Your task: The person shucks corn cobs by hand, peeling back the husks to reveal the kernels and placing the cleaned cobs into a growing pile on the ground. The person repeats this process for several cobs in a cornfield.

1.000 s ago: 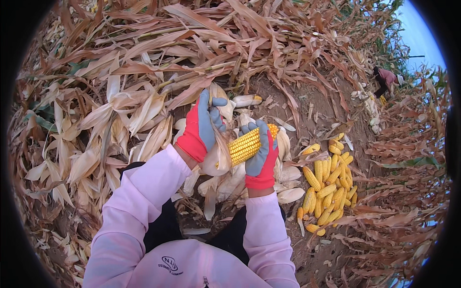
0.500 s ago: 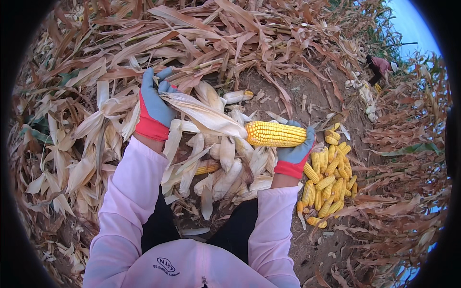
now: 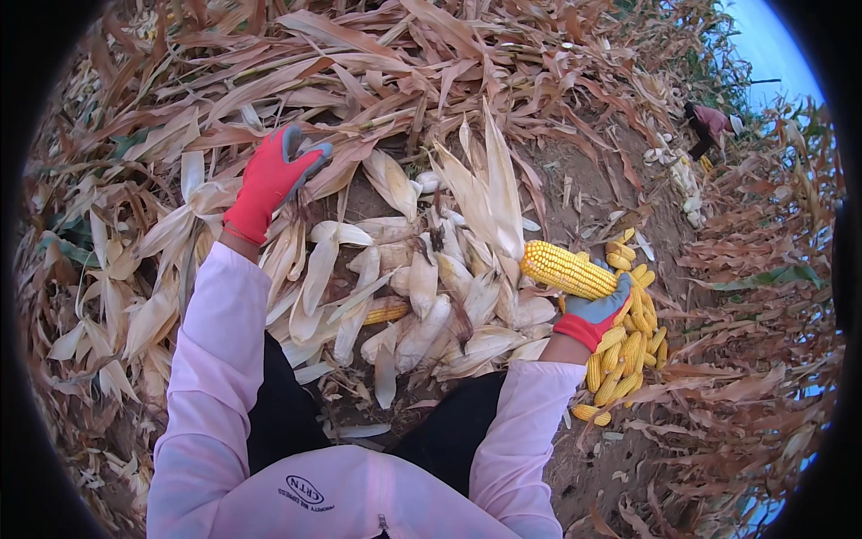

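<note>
Head view: right hand [image 3: 594, 310], gloved, grips a yellow corn cob [image 3: 568, 269] by its thick end above the cob pile [image 3: 624, 350]; the cob's long axis runs up-left, tip toward the pale husks [image 3: 422, 287]. Farther off, the left hand [image 3: 269, 180] reaches into dry stalks [image 3: 377, 81], fingers loosely spread, holding nothing.

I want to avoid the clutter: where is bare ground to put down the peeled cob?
Bare soil shows above the right hand and its husked cob, between the dry stalks and the pile of yellow cobs. The husk heap between both hands is crowded.
</note>
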